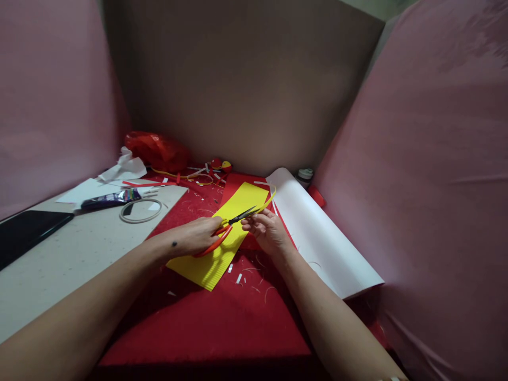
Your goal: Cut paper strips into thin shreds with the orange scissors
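My left hand (202,234) is closed on the orange and yellow handles of a pair of scissors (243,215). Its dark blades point to the right, toward my other hand. Between the fingertips of my right hand (268,228) is a narrow yellow paper strip (270,199), its free end curving up and away. The blades lie close to the strip's lower end; whether they touch it I cannot tell. Beneath both hands, a sheet of yellow corrugated paper (214,269) lies at a slant, partly over red paper (234,186).
A rolled white sheet (321,233) lies on the right. On the pale board (99,264) at left are a dark tube (111,199), a ring (141,210) and a black flat object (32,233). Behind sits a red plastic bag (156,151). Paper scraps litter the red cloth (206,333).
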Tool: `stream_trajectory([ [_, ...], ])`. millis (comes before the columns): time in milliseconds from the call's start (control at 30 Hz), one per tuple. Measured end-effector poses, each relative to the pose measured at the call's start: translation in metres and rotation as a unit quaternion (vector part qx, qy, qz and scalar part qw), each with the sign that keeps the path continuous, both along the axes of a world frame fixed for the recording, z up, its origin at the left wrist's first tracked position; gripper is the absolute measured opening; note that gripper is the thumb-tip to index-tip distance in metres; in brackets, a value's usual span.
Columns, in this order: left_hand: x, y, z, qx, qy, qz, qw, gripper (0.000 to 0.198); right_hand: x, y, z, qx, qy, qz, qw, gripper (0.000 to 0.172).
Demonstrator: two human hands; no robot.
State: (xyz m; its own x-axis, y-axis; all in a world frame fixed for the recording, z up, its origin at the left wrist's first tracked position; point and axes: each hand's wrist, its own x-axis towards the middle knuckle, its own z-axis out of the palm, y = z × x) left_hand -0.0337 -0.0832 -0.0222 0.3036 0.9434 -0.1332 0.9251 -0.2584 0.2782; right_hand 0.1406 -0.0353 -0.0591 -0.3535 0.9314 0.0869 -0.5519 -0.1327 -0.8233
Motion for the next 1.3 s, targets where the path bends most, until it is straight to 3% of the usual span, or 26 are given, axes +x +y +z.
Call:
stream_trajectory([
  [467,0.003,-0.002,0.004,-0.020,-0.008,0.007,1.000,0.027,0.000,0.002,-0.004,0.009,0.004,-0.001,1.000,0.013],
  [800,-0.005,0.003,-0.005,-0.003,-0.002,-0.003,1.000,0.033,0.000,0.002,-0.006,0.013,-0.005,-0.004,1.000,0.012],
  [967,-0.004,0.003,-0.005,0.003,-0.012,-0.006,1.000,0.027,0.000,0.001,-0.006,0.009,-0.006,-0.008,1.000,0.012],
  [1033,-0.004,0.003,-0.004,-0.014,-0.018,0.007,1.000,0.023,0.000,0.001,-0.006,0.009,-0.010,-0.010,1.000,0.012],
  [1167,-0.005,0.001,-0.003,-0.123,-0.107,0.040,0.986,0.013,0.000,0.001,-0.007,0.010,-0.017,-0.011,1.000,0.012],
  [1300,-0.008,0.000,-0.005,-0.166,-0.180,0.048,0.968,0.018,0.001,0.002,-0.008,0.006,-0.017,-0.022,1.000,0.013],
])
